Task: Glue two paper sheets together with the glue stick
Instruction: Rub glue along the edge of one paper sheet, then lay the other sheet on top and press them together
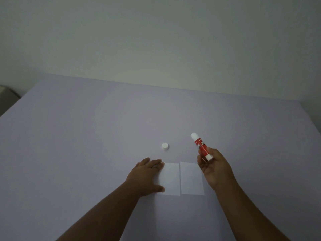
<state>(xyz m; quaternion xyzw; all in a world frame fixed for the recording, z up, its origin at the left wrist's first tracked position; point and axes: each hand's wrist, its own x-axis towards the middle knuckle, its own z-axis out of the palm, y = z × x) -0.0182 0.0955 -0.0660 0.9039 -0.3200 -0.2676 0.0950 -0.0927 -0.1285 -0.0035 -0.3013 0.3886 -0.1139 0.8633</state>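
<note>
Two small white paper sheets lie side by side on the lavender table: the left sheet (171,178) and the right sheet (191,179), a thin gap between them. My left hand (147,174) rests flat, fingers spread, on the left edge of the left sheet. My right hand (214,168) holds a red glue stick (201,146) above the right sheet's far right corner, its uncapped white tip pointing up and away. The stick's white cap (165,146) stands on the table just beyond the sheets.
The lavender table (86,136) runs back to a pale wall. Its left edge slants at the far left, where a dark object (7,96) sits beyond it. The right edge shows at the far right.
</note>
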